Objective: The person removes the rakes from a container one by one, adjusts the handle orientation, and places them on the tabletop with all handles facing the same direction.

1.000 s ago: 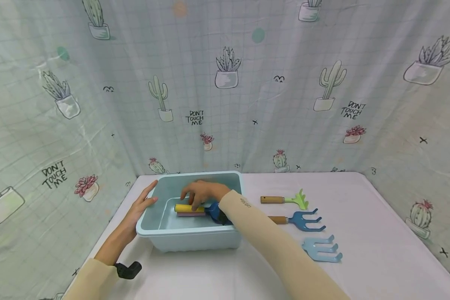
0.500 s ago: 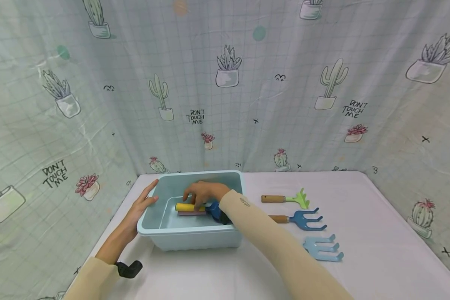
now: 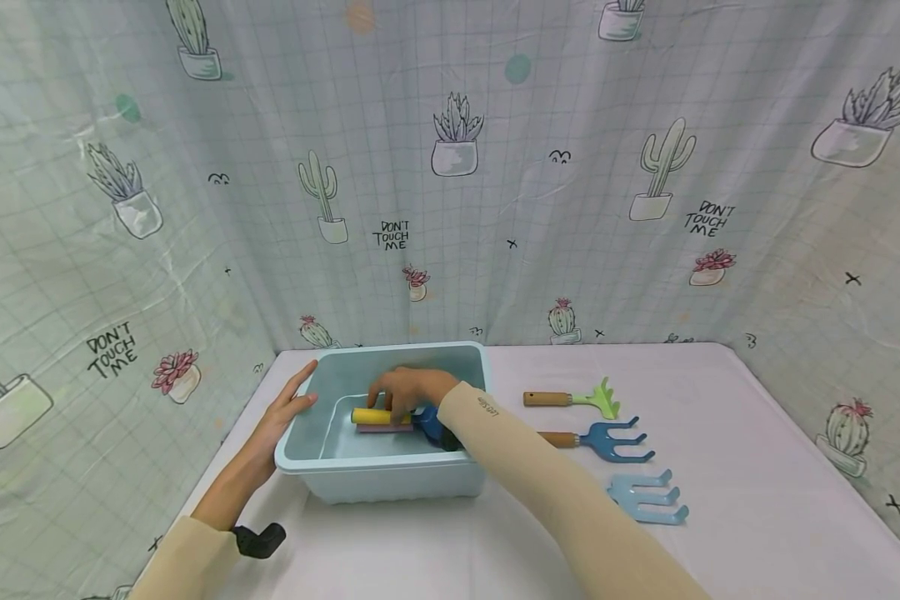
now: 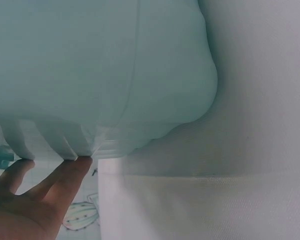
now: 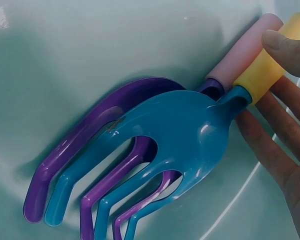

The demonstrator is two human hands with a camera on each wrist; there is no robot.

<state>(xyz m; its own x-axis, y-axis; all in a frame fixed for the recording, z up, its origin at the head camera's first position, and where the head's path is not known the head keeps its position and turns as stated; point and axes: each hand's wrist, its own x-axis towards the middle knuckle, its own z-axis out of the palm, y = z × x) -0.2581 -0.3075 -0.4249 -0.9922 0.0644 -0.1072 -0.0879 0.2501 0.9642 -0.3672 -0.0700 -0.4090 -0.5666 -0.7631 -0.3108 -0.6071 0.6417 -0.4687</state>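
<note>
My left hand lies along the left side of the light blue plastic bin, its fingers straight against the outer wall and the thumb over the rim. Inside the bin, my right hand holds the yellow handle of a blue hand rake, thumb on top and fingers along the other side. Just beneath that rake lies a purple hand rake with a pink handle. Their tines overlap in the right wrist view; in the head view my right forearm covers part of the bin.
To the bin's right on the white table lie a green rake with a wooden handle, a blue rake and a light blue rake. My right sleeve partly hides the last two. A cactus-print curtain hangs behind.
</note>
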